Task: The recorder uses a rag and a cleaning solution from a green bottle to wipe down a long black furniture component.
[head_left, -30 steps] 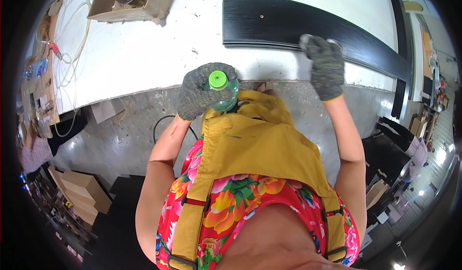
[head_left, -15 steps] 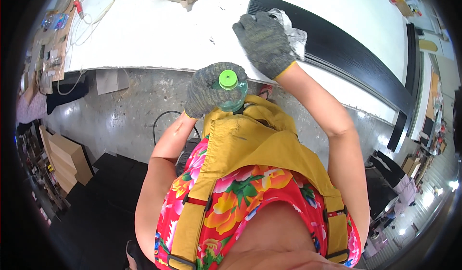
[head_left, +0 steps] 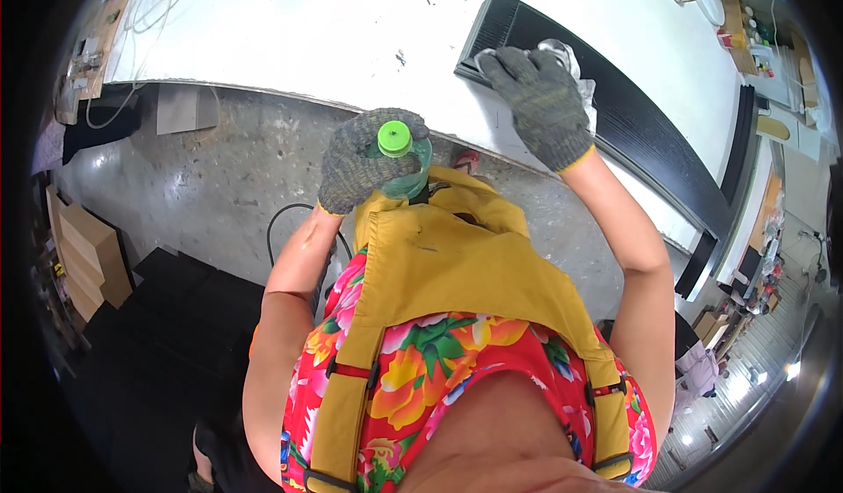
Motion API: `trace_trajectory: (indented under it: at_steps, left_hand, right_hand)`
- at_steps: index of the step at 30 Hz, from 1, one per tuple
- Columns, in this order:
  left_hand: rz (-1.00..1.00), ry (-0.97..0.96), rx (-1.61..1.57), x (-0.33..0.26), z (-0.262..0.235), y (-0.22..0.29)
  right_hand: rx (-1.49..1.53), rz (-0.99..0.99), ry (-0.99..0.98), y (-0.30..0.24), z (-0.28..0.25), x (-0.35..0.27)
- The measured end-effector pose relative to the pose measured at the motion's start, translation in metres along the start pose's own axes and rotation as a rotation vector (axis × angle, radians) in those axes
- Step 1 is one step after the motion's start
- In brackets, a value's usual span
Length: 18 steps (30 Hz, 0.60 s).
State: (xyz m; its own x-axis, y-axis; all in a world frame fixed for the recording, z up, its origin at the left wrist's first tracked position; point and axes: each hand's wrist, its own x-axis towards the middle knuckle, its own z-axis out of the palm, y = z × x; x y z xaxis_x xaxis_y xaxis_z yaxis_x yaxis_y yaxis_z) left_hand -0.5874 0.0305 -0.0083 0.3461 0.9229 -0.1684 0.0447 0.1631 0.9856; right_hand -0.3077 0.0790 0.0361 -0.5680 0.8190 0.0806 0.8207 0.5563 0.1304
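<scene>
Head view: left hand (head_left: 358, 161) is wrapping snugly around a green-capped bottle (head_left: 399, 142), just off the surface's (head_left: 307, 45) near edge. Right hand (head_left: 546, 107) is bunching its fingers over a white cloth (head_left: 562, 58) at the black board's (head_left: 650, 115) left end. White space is stretching left of that end, leaving sliding room.

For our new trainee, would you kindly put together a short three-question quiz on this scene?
1. Which hand holds the bottle?
2. True or false: the right hand is bare.
3. What does the black panel lie on?
(a) the floor
(b) the white table
(c) the yellow apron

Key:
1. The left hand.
2. False: it wears a dark knit glove, with a crumpled white cloth or paper showing beside its fingers.
3. (b)
</scene>
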Motion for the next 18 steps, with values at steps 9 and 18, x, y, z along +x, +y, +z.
trace_trajectory:
  at_steps: [9, 18]
  left_hand:
    - [0.182, 0.051, -0.032, 0.023, -0.008, 0.008]
    - [0.136, -0.012, -0.089, 0.029, 0.009, 0.009]
  right_hand:
    - [-0.097, 0.145, -0.033, 0.027, 0.000, -0.082]
    - [-0.091, 0.075, -0.016, 0.021, 0.004, -0.065]
